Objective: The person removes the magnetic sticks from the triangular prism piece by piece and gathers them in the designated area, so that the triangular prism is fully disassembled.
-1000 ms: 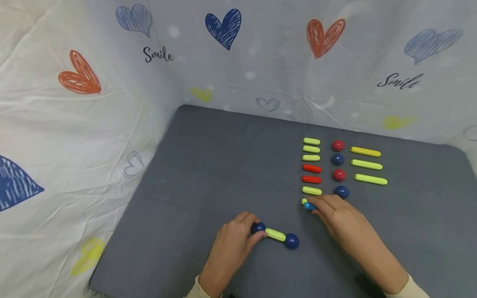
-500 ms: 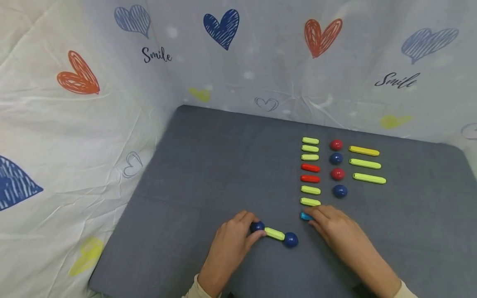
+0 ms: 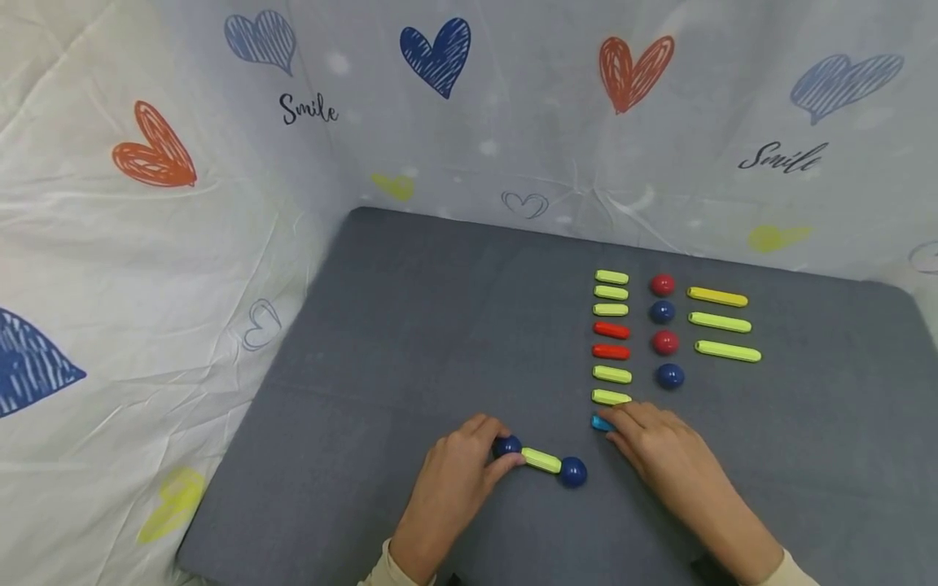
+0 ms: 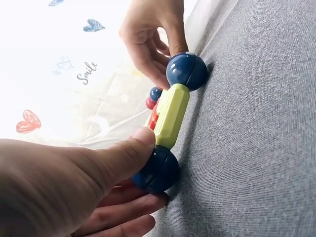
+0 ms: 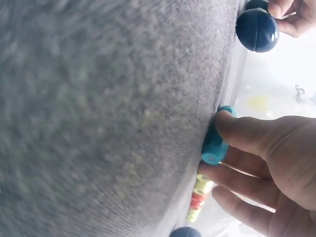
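My left hand [image 3: 453, 482] pinches the dark blue ball [image 4: 157, 170] at the near end of a small joined piece. A short yellow-green stick [image 3: 542, 461] links that ball to a second dark blue ball [image 3: 573, 472], and the whole piece lies on the grey surface. Between thumb and fingers, my right hand [image 3: 670, 448] holds a short blue stick [image 5: 216, 143], which lies on the cloth below the column of short sticks. In the head view the hand covers most of this stick. The nearest yellow-green stick [image 3: 611, 397] lies just beyond the fingertips.
Short yellow-green and red sticks [image 3: 611, 352] form a column. To its right stand red and blue balls [image 3: 670, 375], then longer yellow and yellow-green sticks [image 3: 728, 352]. A white sheet with printed hearts [image 3: 513, 122] hangs behind the grey table [image 3: 410, 325].
My right hand has moved the blue stick toward me, from over the last yellow-green stick to a spot below it. My left hand keeps its place on the ball.
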The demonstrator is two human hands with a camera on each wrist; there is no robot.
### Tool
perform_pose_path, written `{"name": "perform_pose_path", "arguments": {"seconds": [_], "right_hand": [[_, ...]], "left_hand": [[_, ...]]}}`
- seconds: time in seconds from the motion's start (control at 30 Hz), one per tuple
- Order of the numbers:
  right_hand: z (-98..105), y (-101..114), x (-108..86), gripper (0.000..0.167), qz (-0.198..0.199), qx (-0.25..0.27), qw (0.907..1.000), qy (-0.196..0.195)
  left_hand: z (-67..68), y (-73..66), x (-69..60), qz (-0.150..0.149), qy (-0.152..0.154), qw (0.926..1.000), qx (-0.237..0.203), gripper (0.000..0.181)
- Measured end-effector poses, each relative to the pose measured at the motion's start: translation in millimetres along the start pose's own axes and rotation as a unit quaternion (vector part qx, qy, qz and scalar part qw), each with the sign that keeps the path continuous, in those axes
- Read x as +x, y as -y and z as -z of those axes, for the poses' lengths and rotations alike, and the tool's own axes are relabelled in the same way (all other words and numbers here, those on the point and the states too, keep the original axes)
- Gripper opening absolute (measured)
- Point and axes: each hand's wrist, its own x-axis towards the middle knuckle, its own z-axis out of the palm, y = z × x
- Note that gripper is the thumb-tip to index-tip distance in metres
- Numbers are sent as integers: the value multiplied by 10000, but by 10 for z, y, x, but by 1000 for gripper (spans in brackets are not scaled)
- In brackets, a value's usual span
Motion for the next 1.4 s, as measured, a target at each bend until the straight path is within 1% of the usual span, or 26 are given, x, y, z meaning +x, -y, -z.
{"name": "perform_pose_path", "arguments": {"seconds": [0.07,0.1,0.2,0.27,0.33,0.4,0.57,0.7,0.8,0.97,1.13,1.23,1.33,1.4], "right_hand": [[17,9,-3,27,48,-53,9999,-96],[32,23,-3,27,67,-64,9998,-158],[80,108,-1,44,238,0,9992,-314],[98,191,-7,49,377,120,9986,-338],[104,280,-21,41,503,239,9982,-242],[86,357,-44,37,608,334,9975,-142],[-10,499,-96,44,731,321,9967,132],[-84,557,-128,46,687,207,9967,375],[-109,584,-139,46,608,192,9969,457],[-104,607,-137,43,481,188,9973,531],[-76,596,-159,39,387,220,9968,658],[-36,565,-183,41,339,201,9973,622],[27,506,-208,45,276,161,9985,449],[74,446,-226,40,206,165,9992,309]], "left_hand": [[1,-4,0,-1,4,10000,-6,30],[3,-7,-1,-3,6,10000,-11,30],[9,-16,-2,-6,3,10000,-5,30],[13,-19,-6,-2,1,10000,8,30],[12,-18,-12,-4,-2,10000,23,29],[9,-16,-16,-15,-2,10000,30,29],[6,-13,-21,-46,10,10000,-38,29],[14,-13,-30,-45,24,10000,-76,28],[18,-10,-39,-38,20,10000,-54,27],[6,-10,-41,-47,-17,10000,11,27],[-3,-28,-46,-115,22,9999,11,25],[-6,-35,-51,-118,-1,9999,25,25],[-9,-38,-54,-87,-54,9999,48,26],[-11,-38,-60,-60,-66,9999,61,26]]}}
